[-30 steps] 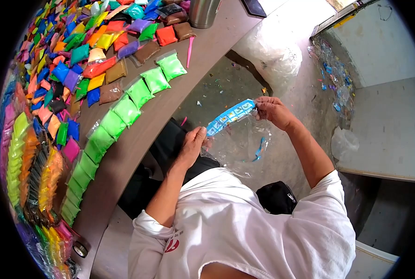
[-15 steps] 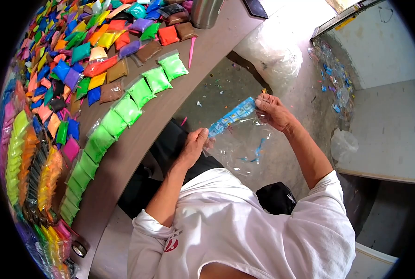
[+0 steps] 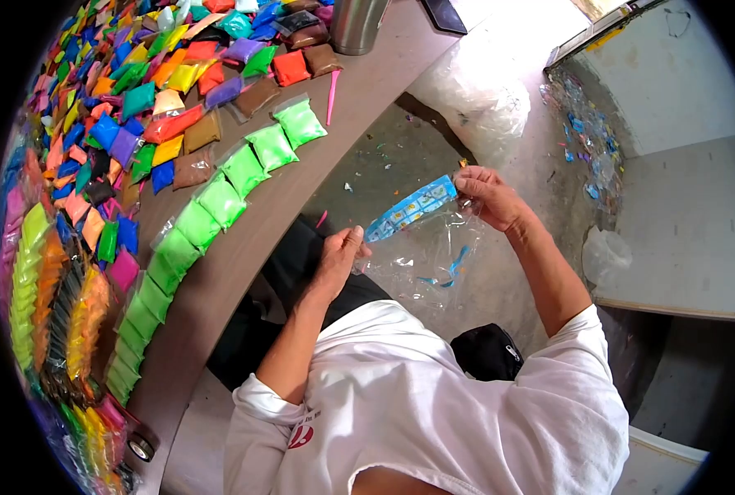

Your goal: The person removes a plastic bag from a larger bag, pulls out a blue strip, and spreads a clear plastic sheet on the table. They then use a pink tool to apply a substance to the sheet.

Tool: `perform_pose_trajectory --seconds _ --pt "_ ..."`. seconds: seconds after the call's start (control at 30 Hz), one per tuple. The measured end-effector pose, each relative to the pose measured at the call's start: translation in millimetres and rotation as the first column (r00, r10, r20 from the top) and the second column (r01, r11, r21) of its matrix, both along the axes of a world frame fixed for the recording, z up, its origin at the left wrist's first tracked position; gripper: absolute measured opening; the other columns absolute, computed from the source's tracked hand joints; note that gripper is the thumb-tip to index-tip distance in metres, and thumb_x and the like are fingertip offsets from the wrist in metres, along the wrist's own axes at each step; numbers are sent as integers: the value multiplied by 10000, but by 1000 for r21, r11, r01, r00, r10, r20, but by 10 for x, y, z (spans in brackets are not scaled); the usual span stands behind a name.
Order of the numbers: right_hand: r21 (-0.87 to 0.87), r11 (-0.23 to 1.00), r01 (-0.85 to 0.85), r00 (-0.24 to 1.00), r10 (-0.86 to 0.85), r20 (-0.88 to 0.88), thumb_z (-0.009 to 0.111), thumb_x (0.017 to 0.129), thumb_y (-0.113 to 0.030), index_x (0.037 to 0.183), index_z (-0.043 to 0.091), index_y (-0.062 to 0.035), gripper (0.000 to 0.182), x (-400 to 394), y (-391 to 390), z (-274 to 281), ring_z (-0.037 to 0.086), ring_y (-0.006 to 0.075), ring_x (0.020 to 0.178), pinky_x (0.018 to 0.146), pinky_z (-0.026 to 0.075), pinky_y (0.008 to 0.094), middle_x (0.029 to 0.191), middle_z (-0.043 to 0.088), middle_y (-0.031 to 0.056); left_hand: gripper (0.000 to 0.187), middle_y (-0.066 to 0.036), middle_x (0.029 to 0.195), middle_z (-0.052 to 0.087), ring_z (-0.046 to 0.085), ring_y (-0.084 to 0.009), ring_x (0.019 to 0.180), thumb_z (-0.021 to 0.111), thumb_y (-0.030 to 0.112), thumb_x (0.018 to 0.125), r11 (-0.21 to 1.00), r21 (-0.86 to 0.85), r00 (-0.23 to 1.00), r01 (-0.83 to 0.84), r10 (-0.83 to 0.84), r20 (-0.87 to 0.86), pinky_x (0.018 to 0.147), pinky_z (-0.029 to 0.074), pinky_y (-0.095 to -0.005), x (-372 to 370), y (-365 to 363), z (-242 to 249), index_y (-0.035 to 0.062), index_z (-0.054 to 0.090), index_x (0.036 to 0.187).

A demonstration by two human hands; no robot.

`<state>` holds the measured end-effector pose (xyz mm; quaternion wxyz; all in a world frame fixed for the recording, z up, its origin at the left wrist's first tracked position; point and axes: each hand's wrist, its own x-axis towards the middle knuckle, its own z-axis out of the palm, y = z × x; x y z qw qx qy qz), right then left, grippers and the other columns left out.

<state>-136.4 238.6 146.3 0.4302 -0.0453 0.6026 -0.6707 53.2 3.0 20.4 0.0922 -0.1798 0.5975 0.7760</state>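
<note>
Two-handed hold on a blue printed strip (image 3: 413, 208), flat, narrow and divided into small pictured squares. Left hand (image 3: 340, 257) nearly closed, with thumb and fingers pinched at the lower end; right hand (image 3: 489, 198) nearly closed, with fingers curled on the upper end. Position of strip: diagonal, above the floor (image 3: 507, 272), beside the worktop (image 3: 219, 297). Below the strip, thin, glossy, wrinkled clear film (image 3: 404, 264); near it, a curved blue piece (image 3: 452, 268), inside or behind the film, cannot tell which. On the smooth brown-grey worktop, a curved, overlapping row of pillow-shaped green packets (image 3: 196, 223) in clear film. Beyond the row, a dense heap of multicoloured packets (image 3: 166, 151), soft and rounded. Near the far edge, a slender pink stick (image 3: 332, 95) and a brushed-metal cylinder (image 3: 355, 25).
</note>
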Motion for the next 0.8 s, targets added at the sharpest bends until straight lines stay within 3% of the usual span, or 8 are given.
perform_pose_trajectory --seconds 0.1,0.2,0.43,0.5,0.63,0.7,0.8 --pt "-5 1000 10 999 -11 -38 650 920 -155 886 649 -47 113 -67 35 72 538 88 614 539 440 231 728 613 8 378 -43 836 613 581 -105 770 500 367 1013 989 112 995 -99 101 -10 748 471 -258 -22 35 -76 15 617 941" --pt "-55 997 -63 998 61 -33 653 913 -131 895 635 -44 90 -83 62 80 544 86 634 548 433 226 733 602 4 363 -48 858 615 584 -109 779 518 358 1007 991 99 996 -90 88 23 758 473 -260 -24 26 -54 12 619 960" --pt "-44 999 -21 998 23 51 647 904 -84 947 612 -40 71 103 -54 75 547 85 654 571 423 209 771 594 2 369 -45 868 610 585 -114 814 538 360 998 992 113 998 -57 57 6 788 473 -257 0 13 47 -1 611 1022" --pt "-9 998 -65 995 64 -78 646 902 -70 929 605 -41 57 89 -51 33 545 87 672 586 419 213 778 592 1 384 -48 868 610 583 -115 828 544 372 994 992 124 998 -38 43 -37 797 470 -256 1 2 8 -4 607 1038" --pt "-62 992 -106 981 94 -170 652 895 -59 918 599 -42 61 84 -57 -29 536 88 696 616 422 218 778 583 -5 391 -47 876 616 577 -111 828 554 382 988 988 146 998 -51 58 -40 808 467 -256 18 4 23 -2 605 1039" --pt "-17 985 -175 937 161 -309 666 876 -47 916 597 -43 80 88 -79 -6 520 81 714 658 423 216 776 571 -15 385 -35 873 621 575 -100 835 573 379 979 991 135 999 -23 27 -27 818 464 -253 14 10 55 -1 602 1031" --pt "60 982 -178 907 187 -378 659 854 -13 919 606 -37 87 126 -127 112 513 69 734 685 426 212 782 568 -22 333 -24 867 625 579 -86 826 623 329 957 989 140 999 40 -35 -41 795 469 -243 19 2 79 3 602 1019"
